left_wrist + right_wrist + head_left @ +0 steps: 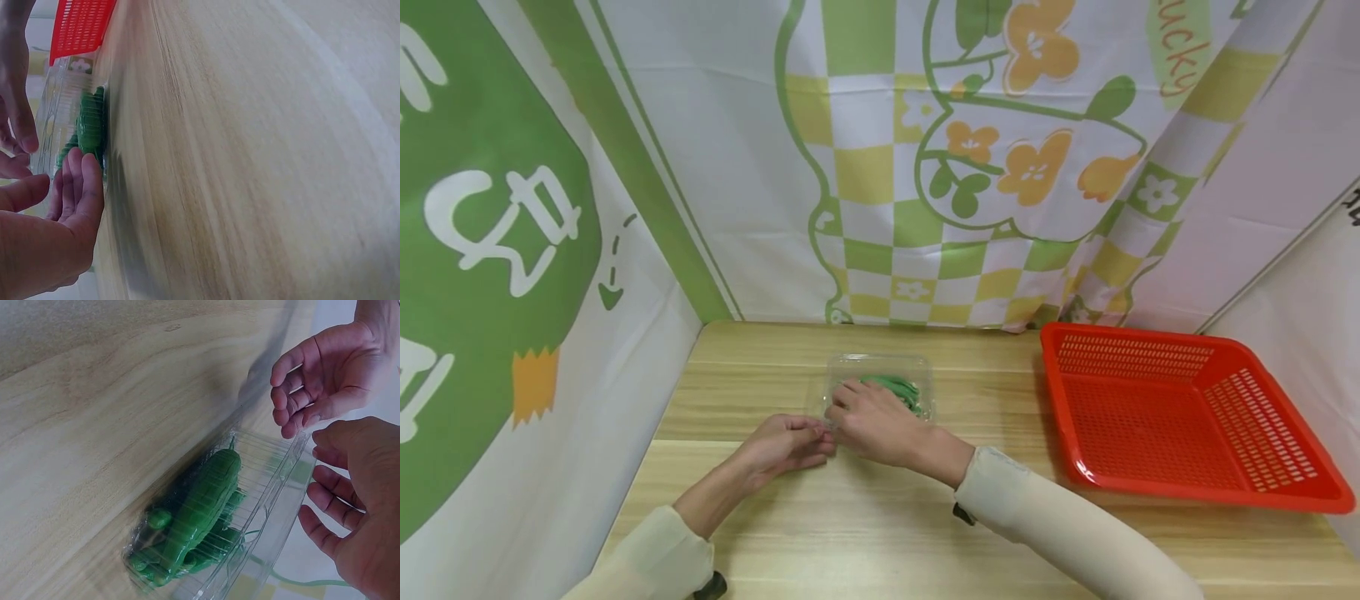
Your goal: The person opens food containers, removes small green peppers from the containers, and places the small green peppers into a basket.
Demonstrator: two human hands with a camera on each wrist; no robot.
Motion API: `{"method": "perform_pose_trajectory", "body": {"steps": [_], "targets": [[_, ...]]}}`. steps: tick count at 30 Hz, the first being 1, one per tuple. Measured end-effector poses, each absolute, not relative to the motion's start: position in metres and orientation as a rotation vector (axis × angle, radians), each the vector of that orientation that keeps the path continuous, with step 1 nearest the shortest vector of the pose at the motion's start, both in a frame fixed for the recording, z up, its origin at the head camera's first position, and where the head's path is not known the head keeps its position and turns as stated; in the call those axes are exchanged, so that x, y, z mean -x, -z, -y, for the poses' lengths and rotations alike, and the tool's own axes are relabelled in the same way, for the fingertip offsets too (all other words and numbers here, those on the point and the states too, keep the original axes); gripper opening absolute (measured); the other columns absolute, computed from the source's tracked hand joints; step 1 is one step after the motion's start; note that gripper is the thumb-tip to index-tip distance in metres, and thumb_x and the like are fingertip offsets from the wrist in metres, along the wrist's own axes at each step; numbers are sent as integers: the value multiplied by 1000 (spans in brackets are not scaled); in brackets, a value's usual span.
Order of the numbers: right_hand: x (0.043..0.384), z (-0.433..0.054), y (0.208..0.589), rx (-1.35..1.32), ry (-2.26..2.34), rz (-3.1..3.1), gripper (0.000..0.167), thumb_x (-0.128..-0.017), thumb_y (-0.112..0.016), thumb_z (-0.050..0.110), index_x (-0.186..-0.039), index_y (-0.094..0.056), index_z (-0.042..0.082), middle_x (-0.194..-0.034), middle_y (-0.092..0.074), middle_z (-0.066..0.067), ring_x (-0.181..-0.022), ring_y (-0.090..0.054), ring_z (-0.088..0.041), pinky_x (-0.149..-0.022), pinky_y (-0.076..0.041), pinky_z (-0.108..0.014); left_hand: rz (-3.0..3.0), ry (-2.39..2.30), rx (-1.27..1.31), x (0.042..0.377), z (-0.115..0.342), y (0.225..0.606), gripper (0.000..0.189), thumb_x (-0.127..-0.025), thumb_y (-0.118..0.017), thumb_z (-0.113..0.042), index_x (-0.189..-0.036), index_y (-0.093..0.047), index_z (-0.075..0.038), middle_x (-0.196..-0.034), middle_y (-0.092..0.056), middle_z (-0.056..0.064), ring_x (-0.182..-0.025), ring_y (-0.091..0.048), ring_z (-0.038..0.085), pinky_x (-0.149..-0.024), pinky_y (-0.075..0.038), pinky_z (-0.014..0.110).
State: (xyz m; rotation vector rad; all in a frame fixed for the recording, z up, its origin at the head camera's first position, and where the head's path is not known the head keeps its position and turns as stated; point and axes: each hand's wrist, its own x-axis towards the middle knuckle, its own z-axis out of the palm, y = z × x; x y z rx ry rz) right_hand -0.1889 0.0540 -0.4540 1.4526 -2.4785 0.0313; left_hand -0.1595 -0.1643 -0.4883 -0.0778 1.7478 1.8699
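Note:
A clear plastic box with a hinged-looking lid lies on the wooden table, holding green vegetables. In the right wrist view the largest is a long cucumber-like vegetable, with smaller green pieces around it. At the box's near left corner my left hand is palm up, fingers loosely bent and thumb apart from them. My right hand reaches over the near edge, its fingers relaxed along the lid's rim. Whether either thumb touches the corner is hard to tell.
A red perforated plastic basket stands on the right of the table. Behind the table hangs a patterned curtain, and white and green cloth closes the left side.

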Motion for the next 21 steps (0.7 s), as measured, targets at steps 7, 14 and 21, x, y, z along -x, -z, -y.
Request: {"method": "perform_pose_trajectory", "body": {"steps": [7,14,21], "targets": [[191,-49,455,-1450,11,2481,14,-103,-71,30,-103,-77,17,-109,-66,2,-101,-60,-15,-77,-55,-27,-1713,-1895,89,162,163,488,32,-109,-55,-5,-132,-58,17,-114,-76,16,-111,-74,27,-104,-60,42],[192,-46,457,-1443,51,2472,14,-103,-70,28,-101,-79,18,-106,-65,3,-97,-59,-13,-76,-52,-26,-1718,-1899,100,162,161,487,30,-109,-53,-3,-131,-58,18,-113,-73,16,-108,-74,24,-102,-61,38],[193,-42,458,-1441,72,2460,16,-104,-69,26,-96,-80,17,-97,-61,5,-89,-54,-12,-72,-48,-24,-1745,-1883,114,162,161,487,31,-109,-53,-3,-132,-57,18,-112,-73,15,-106,-73,23,-101,-62,37]]}}
